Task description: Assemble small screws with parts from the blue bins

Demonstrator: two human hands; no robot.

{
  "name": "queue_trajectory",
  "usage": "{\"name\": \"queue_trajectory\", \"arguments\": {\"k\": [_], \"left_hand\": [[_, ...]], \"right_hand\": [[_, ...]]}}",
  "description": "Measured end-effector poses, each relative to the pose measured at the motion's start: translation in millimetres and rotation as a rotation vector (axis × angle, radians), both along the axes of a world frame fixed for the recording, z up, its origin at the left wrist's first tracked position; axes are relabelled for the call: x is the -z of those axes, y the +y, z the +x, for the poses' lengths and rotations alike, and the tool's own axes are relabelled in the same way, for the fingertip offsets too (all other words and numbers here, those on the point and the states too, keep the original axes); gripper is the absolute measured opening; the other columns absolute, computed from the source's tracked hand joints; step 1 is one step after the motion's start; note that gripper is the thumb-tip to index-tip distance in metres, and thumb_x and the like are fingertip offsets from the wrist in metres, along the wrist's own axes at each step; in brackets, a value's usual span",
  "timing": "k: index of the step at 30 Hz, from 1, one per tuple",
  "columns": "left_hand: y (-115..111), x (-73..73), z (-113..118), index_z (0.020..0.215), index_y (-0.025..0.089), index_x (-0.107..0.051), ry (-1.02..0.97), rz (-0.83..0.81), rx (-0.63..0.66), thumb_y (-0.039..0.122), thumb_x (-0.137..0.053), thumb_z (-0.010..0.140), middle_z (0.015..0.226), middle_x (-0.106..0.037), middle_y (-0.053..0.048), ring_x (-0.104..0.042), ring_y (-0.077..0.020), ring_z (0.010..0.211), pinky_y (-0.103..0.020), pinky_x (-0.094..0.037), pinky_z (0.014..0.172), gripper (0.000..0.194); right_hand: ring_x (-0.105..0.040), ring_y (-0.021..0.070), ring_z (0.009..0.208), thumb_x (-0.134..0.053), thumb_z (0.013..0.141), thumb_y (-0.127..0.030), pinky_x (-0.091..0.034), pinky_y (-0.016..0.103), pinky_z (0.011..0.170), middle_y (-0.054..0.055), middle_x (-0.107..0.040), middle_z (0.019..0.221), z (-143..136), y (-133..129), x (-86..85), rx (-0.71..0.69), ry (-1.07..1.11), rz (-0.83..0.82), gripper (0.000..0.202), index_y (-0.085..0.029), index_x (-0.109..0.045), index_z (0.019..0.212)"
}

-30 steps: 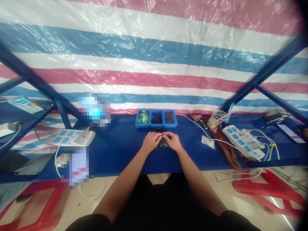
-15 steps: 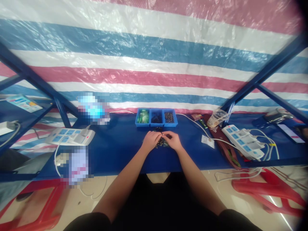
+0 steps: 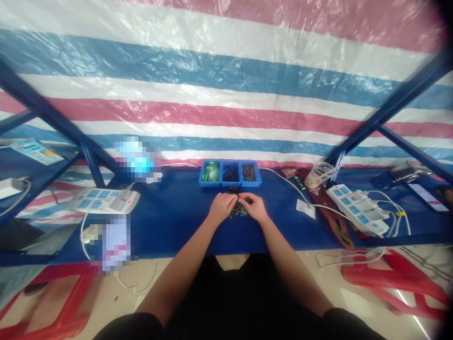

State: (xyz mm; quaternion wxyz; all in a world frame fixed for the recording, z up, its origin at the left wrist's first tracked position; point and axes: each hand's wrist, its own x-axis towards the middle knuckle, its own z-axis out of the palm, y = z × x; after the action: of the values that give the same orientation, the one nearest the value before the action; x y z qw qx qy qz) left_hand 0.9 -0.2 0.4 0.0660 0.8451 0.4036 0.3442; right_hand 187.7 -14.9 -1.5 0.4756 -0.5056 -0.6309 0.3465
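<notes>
My left hand (image 3: pixel 223 206) and my right hand (image 3: pixel 253 206) meet fingertip to fingertip over the blue table, both closed in a pinch. Whatever sits between the fingertips is too small to make out. Beneath and between them lies a heap of small dark and brass-coloured parts (image 3: pixel 234 209), partly covered by the fingers. Just beyond the hands stand three joined blue bins: the left bin (image 3: pixel 202 181) holds green pieces, the middle bin (image 3: pixel 230 183) black pieces, and the right bin (image 3: pixel 259 181) many small shiny metal parts.
White power strips lie at left (image 3: pixel 132 203) and right (image 3: pixel 357 208). A brown strap (image 3: pixel 327 210), a plastic cup (image 3: pixel 316 175) and a small white packet (image 3: pixel 305 208) are at right. Blue frame posts flank the table (image 3: pixel 159 226); a striped sheet (image 3: pixel 226 113) hangs behind.
</notes>
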Motion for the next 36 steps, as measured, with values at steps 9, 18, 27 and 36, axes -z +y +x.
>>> {"name": "queue_trajectory", "arguments": {"k": [9, 18, 27, 36], "left_hand": [[0.6, 0.8, 0.1, 0.105, 0.02, -0.064, -0.004, 0.018, 0.0, 0.033, -0.043, 0.099, 0.096, -0.073, -0.006, -0.064, -0.0172, 0.084, -0.034, -0.042, 0.077, 0.026], [-0.3, -1.7, -1.1, 0.1, 0.02, -0.066, 0.028, 0.027, -0.017, 0.031, -0.043, 0.099, 0.092, -0.073, -0.005, -0.062, -0.0178, 0.081, -0.035, -0.04, 0.076, 0.025], [1.3, 2.7, -0.5, 0.105, 0.02, -0.065, 0.011, 0.042, -0.013, 0.031, -0.045, 0.098, 0.096, -0.072, -0.005, -0.063, -0.0173, 0.083, -0.034, -0.041, 0.077, 0.024], [1.0, 1.3, -0.7, 0.101, 0.019, -0.065, 0.031, 0.034, -0.012, 0.032, -0.041, 0.1, 0.092, -0.072, -0.006, -0.062, -0.0178, 0.08, -0.035, -0.04, 0.075, 0.027]], "right_hand": [[-0.068, 0.02, 0.082, -0.066, 0.083, -0.044, -0.054, 0.033, 0.077, 0.006, -0.074, 0.096, 1.2, 0.5, -0.8, 0.005, -0.025, 0.029, 0.028, -0.022, -0.074, 0.097], [-0.068, 0.0196, 0.079, -0.068, 0.081, -0.043, -0.054, 0.032, 0.073, 0.006, -0.074, 0.093, -0.4, 0.3, -3.8, -0.009, -0.013, 0.019, 0.029, -0.02, -0.073, 0.1], [-0.069, 0.0204, 0.081, -0.067, 0.082, -0.044, -0.055, 0.033, 0.076, 0.006, -0.074, 0.095, 0.2, 0.5, -3.9, 0.0, -0.012, 0.013, 0.028, -0.021, -0.074, 0.095], [-0.069, 0.0197, 0.079, -0.071, 0.079, -0.043, -0.055, 0.032, 0.073, 0.006, -0.074, 0.093, 0.4, 0.4, -1.6, -0.013, 0.02, 0.009, 0.029, -0.021, -0.073, 0.097]]}}
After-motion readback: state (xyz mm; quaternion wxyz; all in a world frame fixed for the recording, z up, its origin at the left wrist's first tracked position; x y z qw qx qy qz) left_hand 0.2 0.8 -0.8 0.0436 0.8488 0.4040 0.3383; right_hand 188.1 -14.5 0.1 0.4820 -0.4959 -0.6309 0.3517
